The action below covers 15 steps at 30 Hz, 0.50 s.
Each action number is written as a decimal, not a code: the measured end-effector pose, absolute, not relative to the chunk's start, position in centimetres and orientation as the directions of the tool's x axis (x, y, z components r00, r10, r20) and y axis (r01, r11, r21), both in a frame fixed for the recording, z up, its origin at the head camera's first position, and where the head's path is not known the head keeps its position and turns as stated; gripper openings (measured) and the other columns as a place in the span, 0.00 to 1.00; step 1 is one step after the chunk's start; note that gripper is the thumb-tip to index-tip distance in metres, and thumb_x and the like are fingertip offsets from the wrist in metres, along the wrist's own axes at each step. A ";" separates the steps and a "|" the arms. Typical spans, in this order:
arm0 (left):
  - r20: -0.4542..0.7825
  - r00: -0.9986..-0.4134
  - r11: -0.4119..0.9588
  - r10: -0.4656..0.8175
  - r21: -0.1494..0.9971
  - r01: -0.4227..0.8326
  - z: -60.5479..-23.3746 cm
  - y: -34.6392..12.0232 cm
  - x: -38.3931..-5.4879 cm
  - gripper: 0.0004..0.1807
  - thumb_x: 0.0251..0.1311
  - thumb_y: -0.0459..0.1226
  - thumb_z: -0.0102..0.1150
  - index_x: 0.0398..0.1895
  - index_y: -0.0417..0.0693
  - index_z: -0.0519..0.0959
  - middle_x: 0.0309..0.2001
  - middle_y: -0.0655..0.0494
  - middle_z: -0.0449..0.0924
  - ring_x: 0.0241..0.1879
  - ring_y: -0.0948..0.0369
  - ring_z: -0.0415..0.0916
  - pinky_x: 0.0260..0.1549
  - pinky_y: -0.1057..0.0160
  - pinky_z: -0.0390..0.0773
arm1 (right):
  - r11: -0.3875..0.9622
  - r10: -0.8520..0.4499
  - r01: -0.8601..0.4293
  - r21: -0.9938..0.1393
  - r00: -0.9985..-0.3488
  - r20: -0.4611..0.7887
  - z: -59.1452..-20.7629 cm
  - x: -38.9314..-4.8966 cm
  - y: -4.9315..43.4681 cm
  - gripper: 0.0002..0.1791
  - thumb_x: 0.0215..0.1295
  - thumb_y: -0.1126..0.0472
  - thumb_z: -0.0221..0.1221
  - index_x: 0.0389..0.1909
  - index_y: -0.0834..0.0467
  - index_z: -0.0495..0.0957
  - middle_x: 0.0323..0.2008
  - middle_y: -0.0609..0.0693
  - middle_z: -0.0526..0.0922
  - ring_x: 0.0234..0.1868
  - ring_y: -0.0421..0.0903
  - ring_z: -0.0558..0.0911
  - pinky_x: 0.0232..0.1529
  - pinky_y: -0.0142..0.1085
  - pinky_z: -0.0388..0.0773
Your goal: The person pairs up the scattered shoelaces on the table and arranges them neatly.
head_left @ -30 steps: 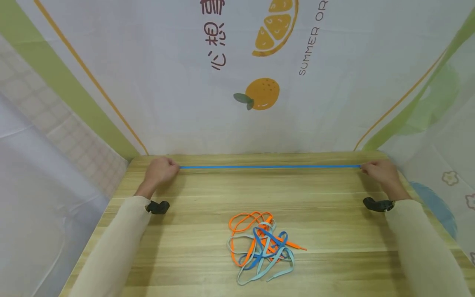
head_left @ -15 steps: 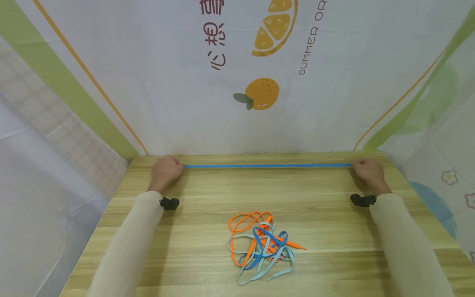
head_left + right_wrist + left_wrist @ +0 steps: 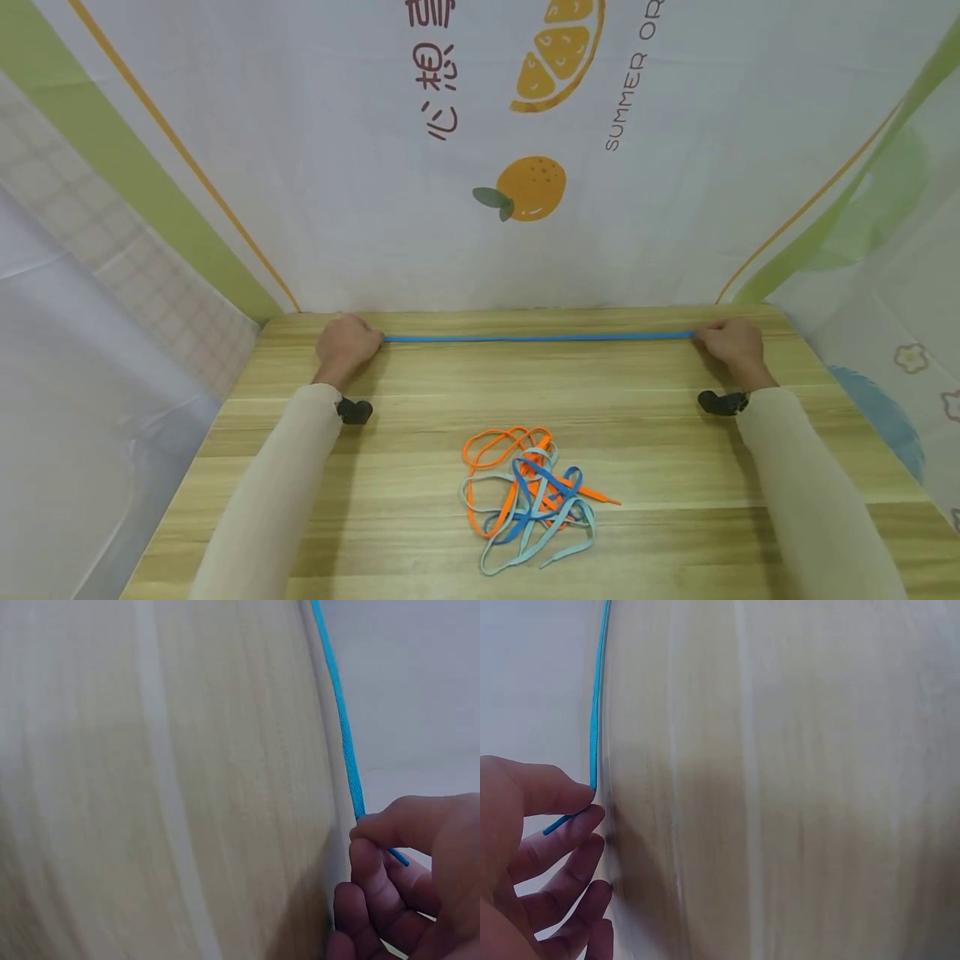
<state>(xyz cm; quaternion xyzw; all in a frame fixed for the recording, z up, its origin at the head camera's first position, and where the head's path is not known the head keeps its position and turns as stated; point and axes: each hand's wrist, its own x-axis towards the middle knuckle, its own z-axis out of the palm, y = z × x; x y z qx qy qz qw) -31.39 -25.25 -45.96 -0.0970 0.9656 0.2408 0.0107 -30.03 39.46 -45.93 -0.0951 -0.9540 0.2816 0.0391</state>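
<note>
- Work in hand, approx.: one blue lace [image 3: 540, 338] is drawn out nearly straight, L to R, nr the far edge of the table [image 3: 420, 400]; I'd call that bit mostly done, tho neither end is released yet.
- L hand [image 3: 348, 340]: thumb [image 3: 555, 791] & index pinch the lace nr one end, w/ a short tail [image 3: 555, 825] past the grip; other fingers loosely bent.
- R hand [image 3: 733, 340]: same at the opp. end, thumb [image 3: 405, 817] & fingertip together on it, tail [image 3: 400, 858] poking out behind.
- Left over, prob.: a tangle nearer the person, well apart from both hands: orange lace [image 3: 596, 495], darker blue lace [image 3: 553, 479], pale blue lace [image 3: 534, 552], all looped over ea. other, none straightened.
- Can't tell no. of laces in the tangle, or whether knotted vs. just overlapping.
- Can't tell if the held lace touches the wood or sits a bit above.
- Head view: lace ends hidden by the hands; only wrist views show the tails.
- Sleeves [image 3: 270, 492] cut off at bottom; printing on the cloth [image 3: 637, 233] cut off at top.
</note>
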 end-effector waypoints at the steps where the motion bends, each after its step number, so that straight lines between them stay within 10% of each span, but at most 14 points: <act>1: -0.067 -0.979 0.863 -0.193 0.462 -0.202 -45.9 -25.1 -31.3 0.20 0.61 0.42 0.59 0.10 0.55 0.69 0.14 0.61 0.64 0.20 0.58 0.64 0.17 0.61 0.62 | 0.823 0.206 0.163 -0.545 -0.978 0.019 -45.9 -30.0 39.4 0.26 0.73 0.53 0.59 0.55 0.73 0.85 0.56 0.74 0.85 0.56 0.75 0.81 0.56 0.62 0.80; 15: -0.101 -0.971 0.872 -0.216 0.429 -0.238 -48.4 -26.3 -33.7 0.20 0.59 0.46 0.63 0.11 0.55 0.71 0.17 0.57 0.68 0.23 0.54 0.68 0.18 0.56 0.70 | 0.816 0.216 0.181 -0.548 -0.976 -0.002 -45.8 -29.8 38.4 0.26 0.73 0.49 0.64 0.53 0.71 0.88 0.55 0.72 0.86 0.54 0.73 0.83 0.52 0.59 0.82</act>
